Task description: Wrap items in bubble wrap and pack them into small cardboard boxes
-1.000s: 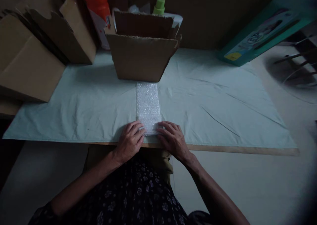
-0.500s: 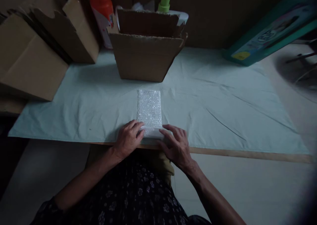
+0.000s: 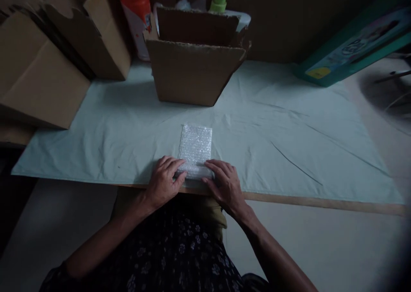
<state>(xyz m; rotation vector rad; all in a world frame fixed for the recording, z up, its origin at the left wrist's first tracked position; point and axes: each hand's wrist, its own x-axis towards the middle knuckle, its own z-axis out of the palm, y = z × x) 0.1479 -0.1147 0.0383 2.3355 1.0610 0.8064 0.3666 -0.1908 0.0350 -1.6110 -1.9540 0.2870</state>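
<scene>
Open cardboard carton seen upright at upper centre; torn, ragged rim, flaps raised. Its inside is dark, so contents cannot be made out. A green-capped bottle is partly hidden behind it, only cap and part of the pale body being shown. A bit of clear plastic is also seen over the rim; whether inside or behind cannot be told. Two more cartons crowded into upper left: front carton tilted in view, rear carton with flap raised; contents of both not visible. Orange-and-white bottle wedged between rear carton and centre carton, lower part labelled.

Bubble wrap laid flat at lower centre, near end rolled or folded (which, cannot be told), just inside the table's wooden edge. Far end is separated from the centre carton by a strip of pale green cloth. Left end of the thickened part is grasped by the left hand, right end by the right hand; fingers bent over the top, thumbs placed on the near side.

Teal container with printed label set at upper right, leaning in view. Cloth wrinkled; dark line at right of centre, crease or thread, undetermined.
</scene>
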